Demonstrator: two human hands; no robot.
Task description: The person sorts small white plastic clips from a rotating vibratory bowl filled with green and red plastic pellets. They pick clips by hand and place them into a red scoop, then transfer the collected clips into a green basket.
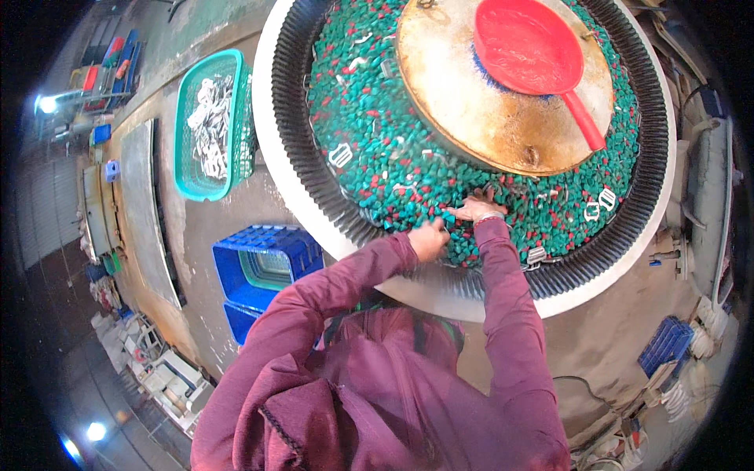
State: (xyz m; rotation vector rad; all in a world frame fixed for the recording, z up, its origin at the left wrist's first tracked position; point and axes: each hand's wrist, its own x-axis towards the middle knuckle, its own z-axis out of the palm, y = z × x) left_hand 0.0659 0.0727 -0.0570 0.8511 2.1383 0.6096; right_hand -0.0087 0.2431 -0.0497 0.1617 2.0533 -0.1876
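Both my hands are at the near side of a round tub (276,118) filled with small green and red tumbling stones (377,149). My left hand (428,240) is just above the stones by the near rim, its fingers curled together; anything inside them is hidden. Farther in and to the right, my right hand (477,207) reaches into the stones with thumb and fingers apart, fingertips partly covered. Pale metal buckle-like frames lie among the stones: one at the left (340,155), one at the right (607,198), and one near the front (536,256).
A rusty round lid (440,94) covers the tub's centre, with a red long-handled scoop (530,47) on it. Left of the tub stands a green basket (182,133) of pale metal parts. Blue crates (228,267) stand nearer me; another blue crate (666,345) lies at the right.
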